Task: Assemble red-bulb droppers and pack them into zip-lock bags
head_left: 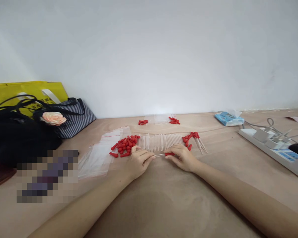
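Between my hands lies a thin clear dropper tube [160, 155], held level just above the table. My left hand [141, 162] pinches one end of it. The fingers of my right hand [182, 158] close round a red rubber bulb [169, 154] at the other end; whether the tube sits inside the bulb I cannot tell. Behind my hands is a row of clear tubes [161, 141]. A heap of red bulbs [125, 145] lies beside my left hand. To the right are several more red bulbs [187, 138] and droppers with bulbs fitted [200, 144].
Clear zip bags [96, 158] lie at the left, near a blurred-out patch [47, 177]. Bags, one yellow [54, 87] and one striped [76, 119], stand behind. Farther back are another tube bundle [161, 119], a tissue pack [228, 119] and a power strip [283, 157].
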Motion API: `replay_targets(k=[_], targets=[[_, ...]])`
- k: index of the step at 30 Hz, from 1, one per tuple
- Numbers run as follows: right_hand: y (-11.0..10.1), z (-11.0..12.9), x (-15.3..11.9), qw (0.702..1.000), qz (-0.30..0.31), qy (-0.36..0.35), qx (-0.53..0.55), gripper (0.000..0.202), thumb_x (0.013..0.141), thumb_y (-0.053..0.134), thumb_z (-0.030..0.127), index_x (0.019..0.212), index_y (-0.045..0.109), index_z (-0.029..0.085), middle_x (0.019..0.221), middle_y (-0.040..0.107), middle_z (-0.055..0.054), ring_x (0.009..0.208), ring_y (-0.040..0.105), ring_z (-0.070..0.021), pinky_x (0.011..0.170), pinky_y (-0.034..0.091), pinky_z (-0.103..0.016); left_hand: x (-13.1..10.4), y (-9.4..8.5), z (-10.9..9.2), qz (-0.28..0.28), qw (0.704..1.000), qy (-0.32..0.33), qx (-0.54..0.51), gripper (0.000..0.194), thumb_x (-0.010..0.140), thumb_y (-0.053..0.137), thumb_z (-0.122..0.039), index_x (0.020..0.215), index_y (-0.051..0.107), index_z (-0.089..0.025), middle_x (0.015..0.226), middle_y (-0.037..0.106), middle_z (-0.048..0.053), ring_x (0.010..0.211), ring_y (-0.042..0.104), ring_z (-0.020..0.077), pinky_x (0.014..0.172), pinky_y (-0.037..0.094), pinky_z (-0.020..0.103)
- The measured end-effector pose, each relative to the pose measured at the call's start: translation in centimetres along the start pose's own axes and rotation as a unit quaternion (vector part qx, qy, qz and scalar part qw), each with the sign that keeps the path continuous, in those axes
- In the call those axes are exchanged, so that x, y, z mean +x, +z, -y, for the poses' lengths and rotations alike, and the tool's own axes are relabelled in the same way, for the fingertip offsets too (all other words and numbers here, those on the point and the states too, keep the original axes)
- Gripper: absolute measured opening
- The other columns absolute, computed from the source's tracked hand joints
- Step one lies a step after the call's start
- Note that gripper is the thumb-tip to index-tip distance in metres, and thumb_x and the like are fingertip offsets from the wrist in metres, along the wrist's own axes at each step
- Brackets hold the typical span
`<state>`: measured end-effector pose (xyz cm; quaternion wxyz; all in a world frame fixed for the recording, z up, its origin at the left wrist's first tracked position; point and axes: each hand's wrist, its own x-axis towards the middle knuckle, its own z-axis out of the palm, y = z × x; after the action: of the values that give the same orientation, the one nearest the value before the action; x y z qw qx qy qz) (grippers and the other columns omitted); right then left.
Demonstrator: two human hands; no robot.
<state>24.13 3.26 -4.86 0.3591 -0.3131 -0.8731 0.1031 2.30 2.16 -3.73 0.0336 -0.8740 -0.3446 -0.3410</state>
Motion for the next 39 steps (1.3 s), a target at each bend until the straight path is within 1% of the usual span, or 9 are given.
replay_targets(k=[4,14,21,24,28,31,34,36,39], targets=[[-0.2,0.2,-0.1,0.995,-0.036,0.054,0.073,0.014,0.08,0.054,0.028,0.087,0.06,0.017,0.08,0.064,-0.005,0.074,0.057,-0.0149,0.069,0.045,-0.028,-0.1,-0.2,0.4,0.002,1.0,-0.013,-0.004,0.019,0.086,0.045,-0.026,0.079,0.062,-0.02,0.073,0.07,-0.001,0.062,0.059,0.0112,0.08,0.029,0.034],[0.2,1.1,0.1,0.982,-0.06,0.081,0.161,0.01,0.077,0.056,0.025,0.079,0.062,0.018,0.075,0.063,-0.004,0.07,0.056,-0.0142,0.067,0.044,-0.029,-0.3,-0.1,-0.2,-0.004,1.0,0.004,-0.007,0.024,0.087,0.043,-0.024,0.073,0.062,-0.019,0.062,0.066,-0.003,0.052,0.053,0.0092,0.077,0.029,0.033],[0.9,2.2,1.0,0.862,-0.143,0.255,0.414,0.028,0.063,0.068,0.037,0.08,0.056,0.019,0.065,0.054,0.003,0.058,0.049,-0.0092,0.058,0.04,-0.024,0.2,0.3,-1.2,-0.017,0.999,-0.044,-0.02,0.028,0.088,0.04,-0.026,0.072,0.062,-0.018,0.049,0.058,-0.006,0.043,0.047,0.0075,0.081,0.031,0.033],[1.3,2.8,1.2,0.838,-0.146,0.266,0.453,0.027,0.062,0.068,0.038,0.075,0.055,0.018,0.066,0.053,0.003,0.06,0.047,-0.0085,0.06,0.039,-0.023,0.2,0.3,-1.4,-0.015,0.998,-0.054,-0.04,0.024,0.086,0.043,-0.026,0.074,0.062,-0.018,0.05,0.059,-0.006,0.042,0.047,0.0068,0.084,0.031,0.033],[0.0,1.8,2.0,0.814,-0.149,0.293,0.479,0.039,0.062,0.065,0.043,0.089,0.053,0.018,0.067,0.052,0.003,0.056,0.046,-0.0085,0.056,0.039,-0.023,0.3,-0.1,-1.4,-0.006,0.996,-0.061,-0.068,0.017,0.083,0.048,-0.027,0.083,0.062,-0.019,0.068,0.068,-0.002,0.058,0.058,0.0103,0.088,0.029,0.036],[-2.9,-1.0,2.5,0.843,-0.152,0.342,0.386,0.045,0.067,0.059,0.043,0.1,0.05,0.016,0.065,0.051,0.004,0.048,0.042,-0.0079,0.05,0.036,-0.023,0.4,-0.3,-1.4,0.003,0.994,-0.081,-0.072,0.019,0.082,0.049,-0.029,0.094,0.06,-0.02,0.074,0.069,0.0,0.066,0.06,0.0132,0.087,0.028,0.038],[-5.9,-4.4,1.9,0.888,-0.157,0.409,0.142,0.052,0.07,0.057,0.032,0.116,0.042,0.012,0.065,0.055,0.001,0.056,0.05,-0.0126,0.055,0.038,-0.025,0.4,-0.1,-1.2,0.017,0.993,-0.093,-0.066,0.019,0.082,0.048,-0.029,0.094,0.059,-0.02,0.073,0.069,0.0,0.066,0.06,0.0135,0.086,0.029,0.039],[-7.0,-6.1,1.2,0.888,-0.147,0.436,-0.016,0.055,0.069,0.058,0.028,0.117,0.041,0.009,0.064,0.058,-0.001,0.066,0.055,-0.0169,0.06,0.038,-0.026,0.4,0.0,-1.2,0.027,0.994,-0.088,-0.056,0.017,0.082,0.048,-0.029,0.091,0.06,-0.021,0.075,0.069,0.0,0.066,0.06,0.0135,0.086,0.029,0.039],[-6.8,-7.5,0.0,0.876,-0.131,0.447,-0.124,0.05,0.071,0.057,0.03,0.113,0.042,0.009,0.071,0.062,-0.006,0.074,0.057,-0.0201,0.06,0.038,-0.026,0.4,0.1,-1.2,0.04,0.996,-0.074,-0.04,0.016,0.082,0.048,-0.028,0.085,0.061,-0.021,0.075,0.07,0.0,0.063,0.059,0.0129,0.086,0.028,0.039]])
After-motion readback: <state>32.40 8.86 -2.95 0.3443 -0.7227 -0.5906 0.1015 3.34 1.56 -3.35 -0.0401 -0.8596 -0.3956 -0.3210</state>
